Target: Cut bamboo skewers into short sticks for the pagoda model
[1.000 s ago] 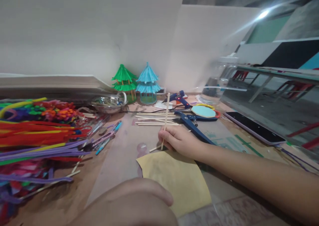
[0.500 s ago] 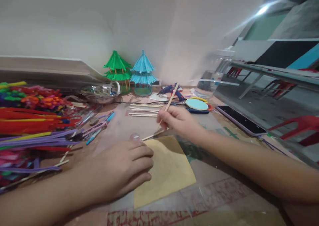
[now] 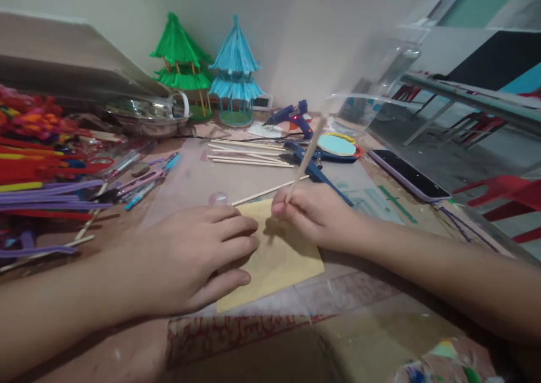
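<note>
Cluttered craft table [image 3: 139,341], pale wall [image 3: 296,34] behind; we hold a wooden stick [image 3: 307,157] above a yellow sheet [image 3: 289,265].
Our right hand [image 3: 319,214] clamps the tilted stick between thumb and fingers, lower tip hidden; our left hand [image 3: 198,259], fingers slightly apart, lies empty over the sheet's left side. We'd want sheet flat, pinch light.
</note>
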Available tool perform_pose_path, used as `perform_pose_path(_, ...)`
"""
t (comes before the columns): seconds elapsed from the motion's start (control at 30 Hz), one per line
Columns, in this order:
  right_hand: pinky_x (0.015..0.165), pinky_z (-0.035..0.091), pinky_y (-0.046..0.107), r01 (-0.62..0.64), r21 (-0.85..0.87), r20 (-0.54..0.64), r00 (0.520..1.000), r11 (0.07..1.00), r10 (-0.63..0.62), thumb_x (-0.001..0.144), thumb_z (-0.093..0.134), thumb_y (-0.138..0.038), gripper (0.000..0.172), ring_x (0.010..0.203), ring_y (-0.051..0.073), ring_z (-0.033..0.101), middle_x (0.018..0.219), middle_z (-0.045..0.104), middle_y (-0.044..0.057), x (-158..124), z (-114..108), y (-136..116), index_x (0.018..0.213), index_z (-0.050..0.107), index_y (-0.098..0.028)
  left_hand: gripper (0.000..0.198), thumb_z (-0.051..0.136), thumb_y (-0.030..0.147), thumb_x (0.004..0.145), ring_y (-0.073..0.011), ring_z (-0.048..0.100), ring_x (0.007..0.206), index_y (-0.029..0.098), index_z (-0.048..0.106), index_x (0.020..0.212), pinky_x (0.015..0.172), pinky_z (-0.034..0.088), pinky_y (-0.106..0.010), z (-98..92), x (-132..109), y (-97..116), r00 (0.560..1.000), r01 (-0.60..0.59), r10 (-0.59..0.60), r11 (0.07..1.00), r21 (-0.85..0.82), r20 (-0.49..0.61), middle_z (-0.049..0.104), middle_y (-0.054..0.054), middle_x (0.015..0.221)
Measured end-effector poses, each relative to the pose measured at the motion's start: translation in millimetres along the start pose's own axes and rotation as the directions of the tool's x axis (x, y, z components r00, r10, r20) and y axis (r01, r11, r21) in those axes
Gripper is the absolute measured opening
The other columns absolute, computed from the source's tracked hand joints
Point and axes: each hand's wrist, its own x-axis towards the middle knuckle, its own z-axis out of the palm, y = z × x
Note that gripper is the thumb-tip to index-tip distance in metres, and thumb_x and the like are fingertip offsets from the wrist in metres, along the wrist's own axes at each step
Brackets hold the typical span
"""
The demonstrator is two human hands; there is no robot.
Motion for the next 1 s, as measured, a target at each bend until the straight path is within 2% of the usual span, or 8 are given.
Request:
perform_pose_path(0.1,0.07,0.046,0.024,0.056,0.052,0.095,0.994,0.997,-0.06,0.098,0.035,-0.025,0.031,0.073,0.014,0.065,0.079,0.071,0.004,1.2,-1.9,-3.4,0.086,0.063,-0.018,0.026,0.045,0.033,0.097,-0.0239,0.063,0.1,0.02,0.066,0.105,0.093,0.051,-0.039,-0.8,0.3,-0.3,0.997,-0.038,0.036,0.999,0.02,0.065,0.07,-0.007,0.105)
perform_pose_path(0.23,0.067,0.045,0.024,-0.056,-0.038,-0.019,0.998,0.998,0.056,0.098,0.036,-0.027,0.03,0.069,0.015,0.063,0.077,0.07,0.005,0.8,-1.9,-3.3,0.086,0.062,-0.017,0.028,0.044,0.034,0.097,-0.0243,0.063,0.101,0.02,0.065,0.108,0.097,0.05,-0.042,-2.1,-0.1,-0.1,0.997,-0.037,0.035,0.999,0.025,0.073,0.069,-0.007,0.11)
perform_pose_path(0.33,0.069,0.045,0.024,0.02,0.0,0.083,0.996,1.0,-0.019,0.099,0.034,-0.026,0.032,0.072,0.014,0.064,0.08,0.071,0.005,0.2,-1.2,-2.9,0.088,0.063,-0.018,0.027,0.044,0.034,0.097,-0.0243,0.063,0.101,0.02,0.066,0.105,0.097,0.05,-0.042,-2.2,-0.5,0.4,0.996,-0.031,0.03,0.999,0.009,0.082,0.069,-0.007,0.108)
perform_pose_path(0.47,0.064,0.043,0.024,-0.033,-0.054,-0.019,0.999,0.998,0.032,0.099,0.036,-0.028,0.032,0.066,0.015,0.061,0.072,0.068,0.004,0.5,-1.3,-4.1,0.085,0.062,-0.017,0.028,0.045,0.034,0.096,-0.0248,0.063,0.102,0.019,0.065,0.109,0.097,0.05,-0.043,-2.8,-0.2,0.8,0.996,-0.028,0.026,0.999,0.018,0.083,0.069,-0.008,0.11)
perform_pose_path(0.57,0.068,0.044,0.025,0.031,0.009,0.081,0.996,0.999,-0.031,0.099,0.033,-0.029,0.034,0.071,0.015,0.063,0.077,0.069,0.005,0.6,-1.5,-4.6,0.086,0.063,-0.018,0.027,0.045,0.033,0.096,-0.0247,0.063,0.099,0.019,0.066,0.105,0.096,0.051,-0.042,-3.3,0.5,0.6,0.996,-0.044,0.043,0.999,0.007,0.081,0.07,-0.009,0.106)
perform_pose_path(0.7,0.064,0.042,0.025,-0.075,-0.052,-0.001,0.997,0.996,0.075,0.099,0.035,-0.032,0.034,0.067,0.016,0.061,0.072,0.067,0.004,0.5,-2.1,-4.1,0.085,0.062,-0.018,0.026,0.046,0.032,0.096,-0.0258,0.063,0.102,0.018,0.065,0.108,0.096,0.051,-0.043,-2.8,0.6,-0.1,0.996,-0.042,0.041,0.999,0.006,0.079,0.069,-0.009,0.11)
perform_pose_path(0.9,0.065,0.043,0.025,-0.067,-0.036,0.017,0.998,0.997,0.068,0.099,0.035,-0.03,0.032,0.067,0.015,0.061,0.072,0.068,0.004,-0.2,-1.2,-7.1,0.086,0.062,-0.018,0.024,0.046,0.031,0.096,-0.025,0.063,0.1,0.019,0.065,0.106,0.094,0.051,-0.042,-3.1,0.8,-0.4,0.996,-0.042,0.042,0.999,0.007,0.081,0.069,-0.008,0.109)
perform_pose_path(1.0,0.069,0.044,0.026,0.021,0.001,0.073,0.997,1.0,-0.021,0.099,0.035,-0.029,0.033,0.072,0.016,0.063,0.078,0.07,0.005,-0.6,-0.1,-7.3,0.088,0.063,-0.018,0.024,0.045,0.03,0.096,-0.0246,0.063,0.099,0.018,0.065,0.104,0.09,0.052,-0.04,-3.8,1.6,0.0,0.996,-0.041,0.04,0.999,0.002,0.073,0.07,-0.009,0.107)
